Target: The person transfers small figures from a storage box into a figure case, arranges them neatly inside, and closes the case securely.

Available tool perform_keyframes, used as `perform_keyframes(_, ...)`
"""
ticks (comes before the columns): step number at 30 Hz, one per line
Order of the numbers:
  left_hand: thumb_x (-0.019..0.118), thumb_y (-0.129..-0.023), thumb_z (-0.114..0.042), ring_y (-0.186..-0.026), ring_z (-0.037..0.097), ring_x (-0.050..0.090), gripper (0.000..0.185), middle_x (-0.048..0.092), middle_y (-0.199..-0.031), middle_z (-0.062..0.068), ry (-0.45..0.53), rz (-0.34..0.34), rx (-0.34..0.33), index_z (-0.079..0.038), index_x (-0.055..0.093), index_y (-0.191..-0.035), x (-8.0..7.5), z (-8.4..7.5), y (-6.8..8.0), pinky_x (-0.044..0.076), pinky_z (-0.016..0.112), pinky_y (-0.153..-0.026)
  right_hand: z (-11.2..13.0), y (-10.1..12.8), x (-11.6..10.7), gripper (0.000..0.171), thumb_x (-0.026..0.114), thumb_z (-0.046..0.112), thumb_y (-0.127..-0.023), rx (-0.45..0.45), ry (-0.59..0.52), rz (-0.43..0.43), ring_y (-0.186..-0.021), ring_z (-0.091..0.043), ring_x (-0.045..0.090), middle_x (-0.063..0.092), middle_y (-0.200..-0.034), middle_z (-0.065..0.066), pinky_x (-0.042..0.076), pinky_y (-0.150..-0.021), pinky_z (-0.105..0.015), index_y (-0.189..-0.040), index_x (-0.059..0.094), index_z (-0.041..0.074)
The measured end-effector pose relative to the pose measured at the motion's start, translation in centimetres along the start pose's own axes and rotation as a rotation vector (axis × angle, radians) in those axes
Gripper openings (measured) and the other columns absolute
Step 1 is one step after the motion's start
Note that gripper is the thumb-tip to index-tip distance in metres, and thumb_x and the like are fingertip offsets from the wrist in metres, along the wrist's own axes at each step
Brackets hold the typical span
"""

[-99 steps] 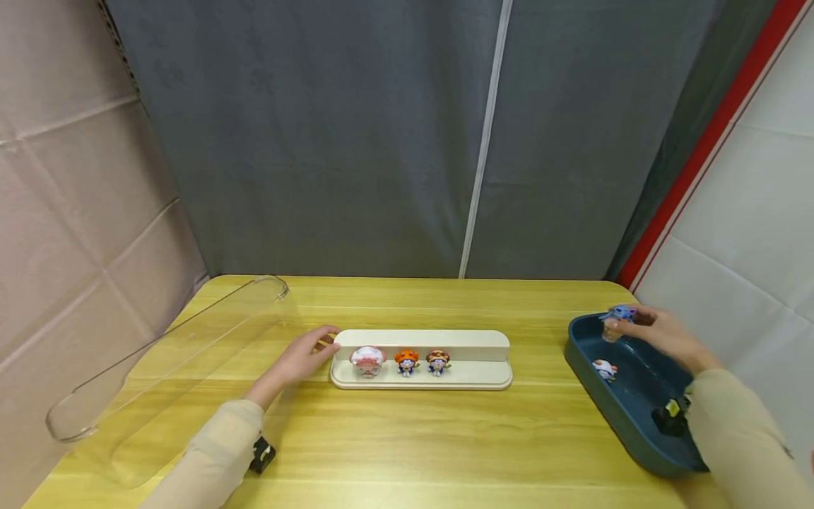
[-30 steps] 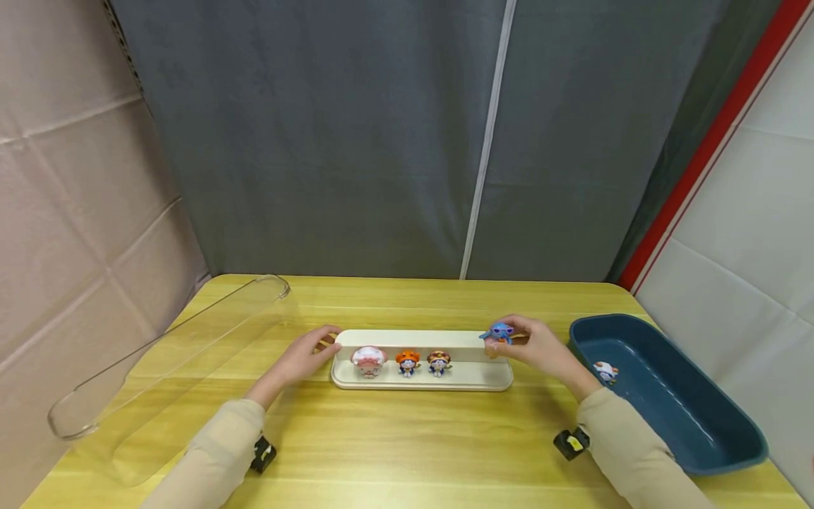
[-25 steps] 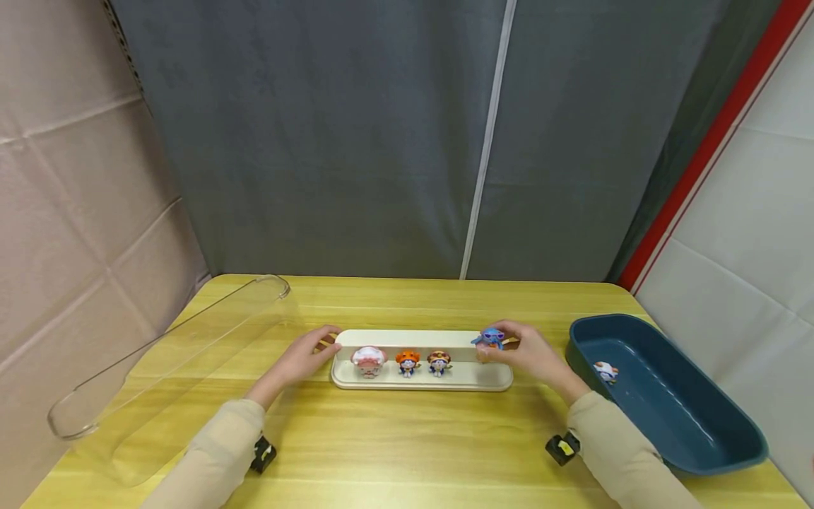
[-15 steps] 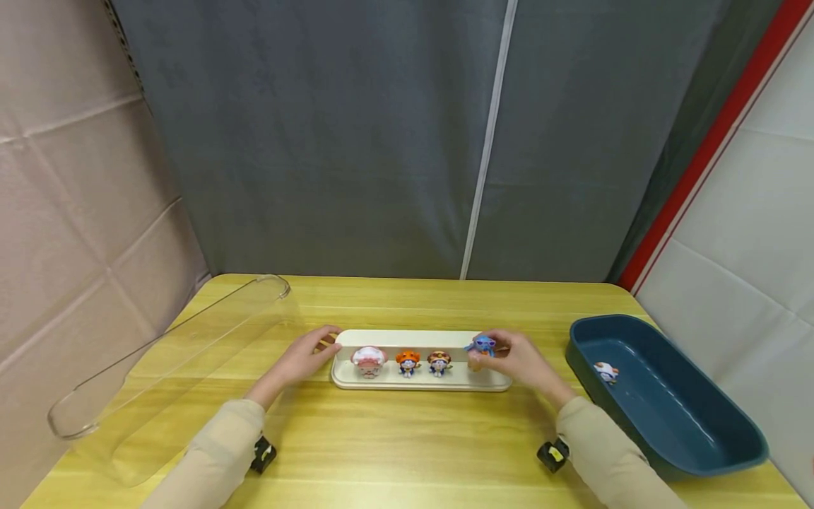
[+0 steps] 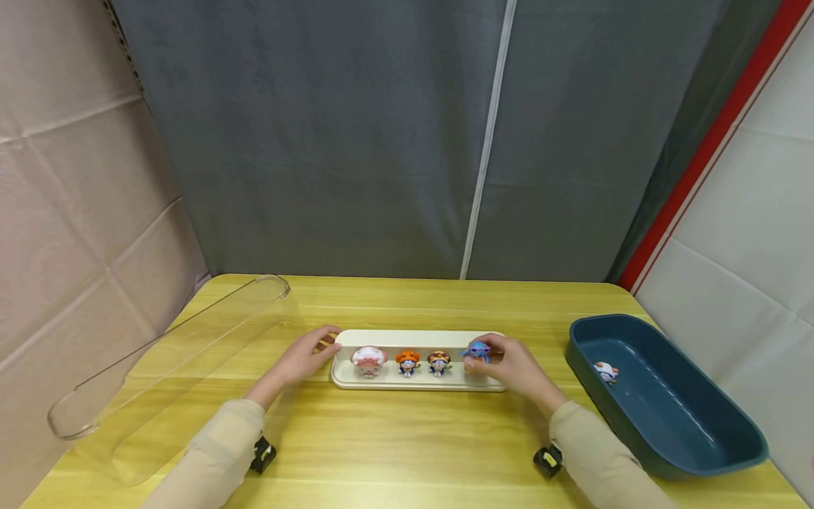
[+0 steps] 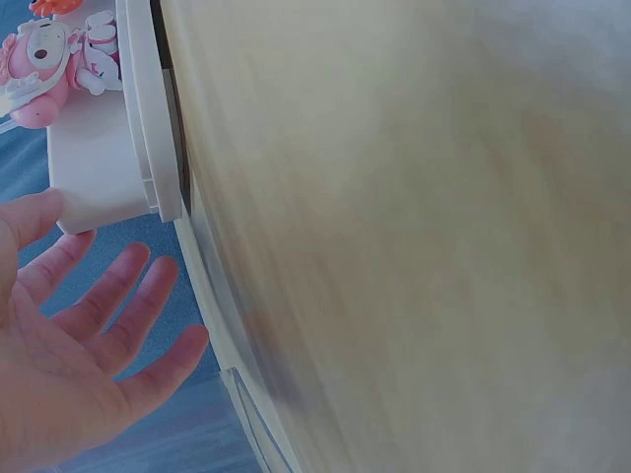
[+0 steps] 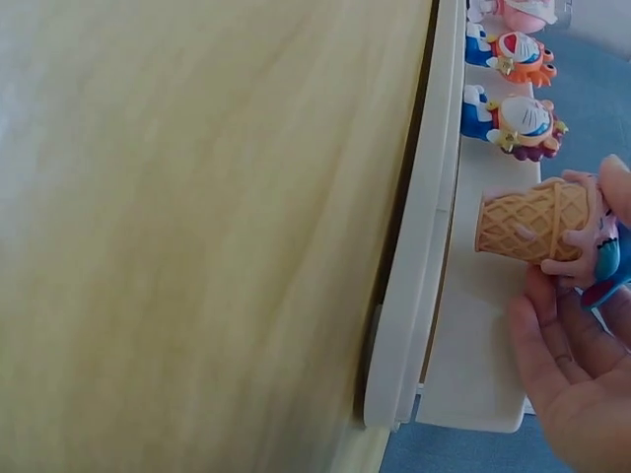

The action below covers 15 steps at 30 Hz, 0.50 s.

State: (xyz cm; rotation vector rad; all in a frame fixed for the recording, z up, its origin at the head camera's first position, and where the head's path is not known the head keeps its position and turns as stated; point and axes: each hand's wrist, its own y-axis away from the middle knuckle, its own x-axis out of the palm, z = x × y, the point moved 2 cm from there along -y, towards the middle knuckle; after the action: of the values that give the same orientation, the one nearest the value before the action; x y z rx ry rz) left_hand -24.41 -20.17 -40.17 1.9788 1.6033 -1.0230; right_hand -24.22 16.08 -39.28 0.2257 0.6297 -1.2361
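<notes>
Blue cone figurine (image 5: 477, 351) is being pinched by the right hand (image 5: 514, 366) at the right of the cream stand (image 5: 407, 338) (base contact is looking unclear), the left hand (image 5: 304, 359) touching the opposite end, fingers spread; keeping it upright, clear of its neighbour (image 5: 438, 363), should be helping.

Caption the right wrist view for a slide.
Right hand holding a cone-based figure at the tray, near three other figures.
</notes>
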Motion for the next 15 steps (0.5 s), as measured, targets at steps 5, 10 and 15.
perform_keyframes(5, 0.053, -0.090, -0.020, -0.088, 0.025, 0.055, 0.030, 0.057, -0.102, 0.011, 0.002, -0.001, -0.004, -0.006, 0.052, -0.117, -0.03, -0.08, 0.02, 0.044, 0.042, -0.078, 0.11, 0.16, 0.24, 0.035, 0.073, 0.029, -0.072, -0.051, 0.030, -0.017, -0.082, -0.013, 0.057, 0.059, -0.091, -0.001, 0.047, -0.071, -0.022, -0.098, 0.063, 0.009)
perform_keyframes(10, 0.053, -0.090, -0.020, -0.088, 0.025, 0.055, 0.031, 0.057, -0.101, 0.012, -0.001, 0.001, -0.003, -0.005, 0.051, -0.117, -0.05, -0.10, 0.02, 0.044, 0.042, -0.078, 0.22, 0.28, 0.50, 0.032, 0.072, 0.029, -0.072, -0.108, 0.073, -0.036, -0.084, -0.013, 0.055, 0.056, -0.092, -0.001, 0.047, -0.073, -0.021, -0.097, 0.064, 0.009)
perform_keyframes(15, 0.053, -0.090, -0.019, -0.087, 0.025, 0.055, 0.031, 0.057, -0.101, 0.012, -0.006, 0.000, 0.004, -0.005, 0.051, -0.117, -0.06, -0.07, -0.01, 0.044, 0.042, -0.078, 0.30, 0.31, 0.67, 0.033, 0.073, 0.027, -0.072, -0.120, 0.103, -0.054, -0.082, -0.012, 0.054, 0.055, -0.089, 0.000, 0.047, -0.072, -0.020, -0.096, 0.064, 0.008)
